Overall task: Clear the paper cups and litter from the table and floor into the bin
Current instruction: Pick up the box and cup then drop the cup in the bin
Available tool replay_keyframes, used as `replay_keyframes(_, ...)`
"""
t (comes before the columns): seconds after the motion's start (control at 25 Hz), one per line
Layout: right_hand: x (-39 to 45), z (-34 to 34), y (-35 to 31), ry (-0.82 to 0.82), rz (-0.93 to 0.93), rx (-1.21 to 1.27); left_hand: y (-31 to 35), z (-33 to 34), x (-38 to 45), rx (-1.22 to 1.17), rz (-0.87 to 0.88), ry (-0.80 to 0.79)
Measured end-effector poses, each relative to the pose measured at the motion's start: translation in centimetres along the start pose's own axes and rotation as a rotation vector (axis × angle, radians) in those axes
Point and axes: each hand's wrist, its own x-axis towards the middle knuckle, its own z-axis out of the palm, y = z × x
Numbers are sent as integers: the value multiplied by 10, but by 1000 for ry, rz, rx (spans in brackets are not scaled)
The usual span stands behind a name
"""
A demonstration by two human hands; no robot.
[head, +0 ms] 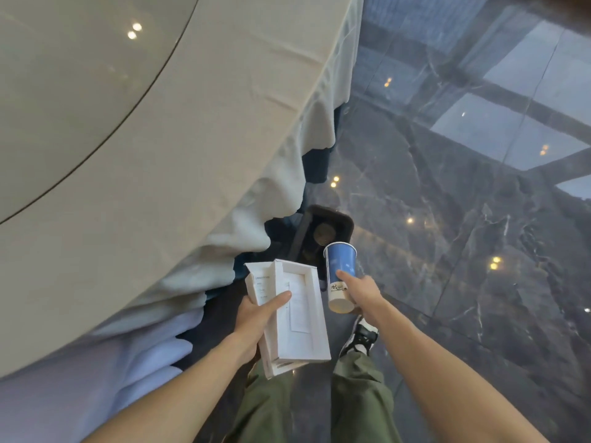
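My right hand point(361, 292) grips a blue paper cup point(340, 266) with a cream base, tilted so its open rim points toward a dark bin point(343, 223) on the floor just beyond it. The bin's mouth shows a round brownish item inside. My left hand point(259, 314) holds a white cardboard box point(300, 314), open side up with printed paper inside, just left of the cup and short of the bin.
A round table with a beige cloth point(192, 155) and a glass top point(64, 91) fills the left. Its drape hangs beside the bin. Dark glossy marble floor point(447, 235) spreads to the right. My shoe point(359, 335) and green trousers are below the hands.
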Motion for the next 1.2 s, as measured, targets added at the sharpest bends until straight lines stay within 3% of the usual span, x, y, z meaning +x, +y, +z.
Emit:
replay_keyframes(0.28, 47, 47, -1, 45, 38, -50, 13, -22, 38, 71, 44, -34)
replay_keyframes(0.56, 47, 40, 7, 35, -5, 49, 20, -20, 43, 58, 43, -44)
replay_keyframes(0.96, 48, 37, 25, -50, -7, -40, 8, -21, 50, 62, 7, 10)
replay_keyframes(1.04, 36, 39, 26, -167, -14, 9, 6, -21, 48, 40, 5, 30)
replay_keyframes(1.2, 8, 34, 23, -640, 93, 49, 12, -12, 49, 10, 8, 58)
